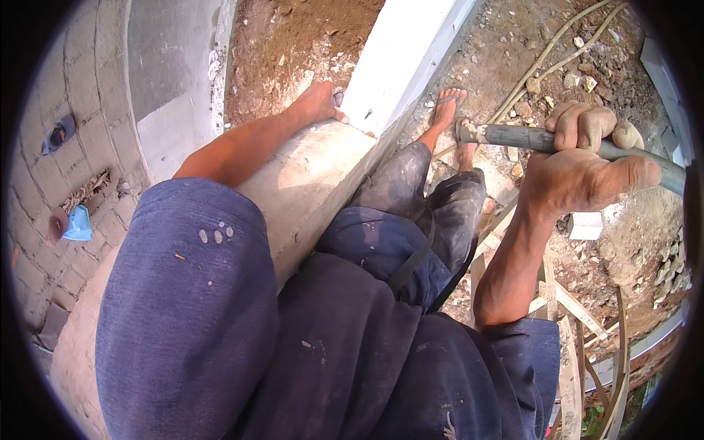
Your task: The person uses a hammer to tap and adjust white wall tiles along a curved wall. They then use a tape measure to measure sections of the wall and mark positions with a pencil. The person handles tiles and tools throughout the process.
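My left hand reaches across the top of a plastered wall. Its fingers are curled and its thumb lies against the lower left corner of a long white post; part of the grip is hidden. A small nail-like dark bit shows near the post's lower end. Over on the right, my right hand is closed round the dark grey tubular handle of a hammer-like tool, held raised. Its worn metal end points left, toward the post, and is apart from it.
A grey panel stands at the upper left beside reddish soil. On the paving blocks lie a blue mask-like piece and a dark sandal-like item. A hose crosses the rubble; timber strips and a white block lie right.
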Tool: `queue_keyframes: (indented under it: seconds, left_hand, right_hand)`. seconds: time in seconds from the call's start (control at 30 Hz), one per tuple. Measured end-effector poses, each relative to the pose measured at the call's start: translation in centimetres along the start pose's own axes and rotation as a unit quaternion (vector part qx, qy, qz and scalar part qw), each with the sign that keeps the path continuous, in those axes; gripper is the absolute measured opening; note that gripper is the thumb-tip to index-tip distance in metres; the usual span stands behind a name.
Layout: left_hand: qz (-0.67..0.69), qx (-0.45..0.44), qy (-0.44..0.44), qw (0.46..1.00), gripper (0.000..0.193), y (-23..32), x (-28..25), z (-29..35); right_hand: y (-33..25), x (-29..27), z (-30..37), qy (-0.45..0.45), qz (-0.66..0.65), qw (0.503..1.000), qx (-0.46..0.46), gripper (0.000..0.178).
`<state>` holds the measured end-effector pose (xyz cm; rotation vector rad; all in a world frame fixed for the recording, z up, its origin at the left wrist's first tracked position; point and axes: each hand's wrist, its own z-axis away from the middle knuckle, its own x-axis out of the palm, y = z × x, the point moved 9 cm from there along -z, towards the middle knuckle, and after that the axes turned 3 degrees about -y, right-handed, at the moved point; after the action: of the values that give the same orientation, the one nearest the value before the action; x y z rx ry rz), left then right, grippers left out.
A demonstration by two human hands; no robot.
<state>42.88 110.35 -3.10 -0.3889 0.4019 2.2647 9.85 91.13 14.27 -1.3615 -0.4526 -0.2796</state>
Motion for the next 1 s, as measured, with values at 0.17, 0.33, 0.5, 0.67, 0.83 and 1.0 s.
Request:
queue_keyframes:
  seconds: [0.17,0.33,0.5,0.67,0.83,1.0]
  left_hand:
    - [0.008,-0.016,-0.02,1.0,0.035,0.6,-0.4,0.2]
    - [0.0,-0.013,0.012,1.0,0.035,1.8,-1.5,0.6]
    - [-0.002,-0.021,-0.013,1.0,0.036,0.5,-0.3,0.4]
    - [0.021,-0.005,-0.011,1.0,0.038,0.5,-0.2,0.3]
    - [-0.002,-0.021,0.01,1.0,0.04,0.9,-0.7,0.7]
    - [-0.004,-0.016,-0.005,1.0,0.047,0.8,-0.2,0.7]
  right_hand:
    - [13.4,1.9,13.4,-0.284,0.468,0.769,0.33,0.046]
    - [6.2,0.8,5.4,-0.161,0.407,0.884,0.161,0.048]
    - [0.5,-1.7,0.3,0.127,0.034,0.991,0.037,0.039]
    - [14.1,1.4,15.0,-0.343,0.534,0.694,0.341,0.045]
    - [13.3,-2.0,13.7,-0.305,0.458,0.784,0.286,0.043]
    - [12.9,-0.9,11.5,-0.245,0.348,0.849,0.314,0.051]
